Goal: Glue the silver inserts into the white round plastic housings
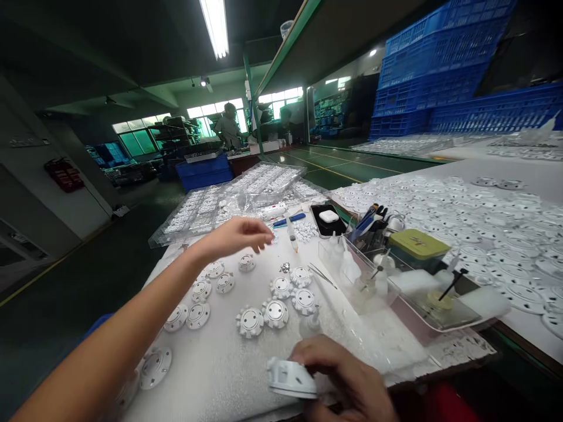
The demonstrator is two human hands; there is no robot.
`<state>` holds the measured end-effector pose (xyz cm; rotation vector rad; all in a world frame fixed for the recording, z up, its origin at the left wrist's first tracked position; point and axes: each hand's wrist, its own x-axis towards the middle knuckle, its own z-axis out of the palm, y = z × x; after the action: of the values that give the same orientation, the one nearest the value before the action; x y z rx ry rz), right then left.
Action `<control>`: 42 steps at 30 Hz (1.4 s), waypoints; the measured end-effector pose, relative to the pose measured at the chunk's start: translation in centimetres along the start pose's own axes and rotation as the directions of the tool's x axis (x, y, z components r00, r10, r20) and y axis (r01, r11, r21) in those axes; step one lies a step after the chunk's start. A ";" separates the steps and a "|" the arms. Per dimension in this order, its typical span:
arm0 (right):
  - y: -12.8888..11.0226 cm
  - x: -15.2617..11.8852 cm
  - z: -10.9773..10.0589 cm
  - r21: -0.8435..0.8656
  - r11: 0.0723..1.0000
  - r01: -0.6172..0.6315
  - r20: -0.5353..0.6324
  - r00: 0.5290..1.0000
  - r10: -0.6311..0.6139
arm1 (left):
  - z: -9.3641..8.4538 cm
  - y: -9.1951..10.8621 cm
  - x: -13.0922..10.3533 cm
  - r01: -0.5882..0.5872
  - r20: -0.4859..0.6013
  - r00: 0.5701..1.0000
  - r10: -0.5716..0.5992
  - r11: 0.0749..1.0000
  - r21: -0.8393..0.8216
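White round part (pixel 291 378): held off the table (pixel 197 363) at the near edge, tilted, side wall with its blocks toward me. The right hand (pixel 347 369) grips it from its right, closed to the thickness of the part; some of the hold is hidden behind the knuckles.

The left hand (pixel 240 234) hangs over the far half of the work surface, fingers loosely curved, half open at most. No object shows in it; cannot tell whether something small sits between the fingertips. Nearest to it: a scatter of small white pieces (pixel 305 232) and a slim dispenser (pixel 292 234).

Step in hand, my judgement: one part held ready while the left hand works near the small pieces. The next move seems to call for a fine pinch on the left and a steady, level hold on the right.

Around the hands: a group of notched discs (pixel 276 313) mid-table; plainer discs (pixel 198 315) along the left, partly under the forearm. Tweezers (pixel 323 275) lie right of the notched group, near a little heap of dark bits (pixel 285 267).

Further out: a clear bin (pixel 398 319), clear trays (pixel 264 179), stacked blue crates (pixel 440 67), another person (pixel 229 128) in the background.
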<state>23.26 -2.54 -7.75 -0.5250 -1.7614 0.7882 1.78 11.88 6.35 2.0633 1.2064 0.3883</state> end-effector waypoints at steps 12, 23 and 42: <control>3.0 0.4 1.3 0.034 0.994 0.100 0.086 0.991 -0.102 | 2.4 -3.3 13.7 0.330 -0.213 0.938 -0.273 0.891 0.311; 1.8 0.5 1.5 0.018 0.998 0.062 -0.037 0.997 -0.061 | -0.8 0.0 3.3 0.209 -0.178 0.964 -0.196 0.976 0.058; 0.5 0.5 1.4 -0.105 0.991 0.082 0.023 0.997 -0.080 | 6.7 1.2 -10.9 -0.123 0.032 0.991 0.129 0.984 -0.132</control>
<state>21.72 -2.27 -8.08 -0.5149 -1.8373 0.6475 0.73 -0.58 3.40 2.0308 1.0030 0.4697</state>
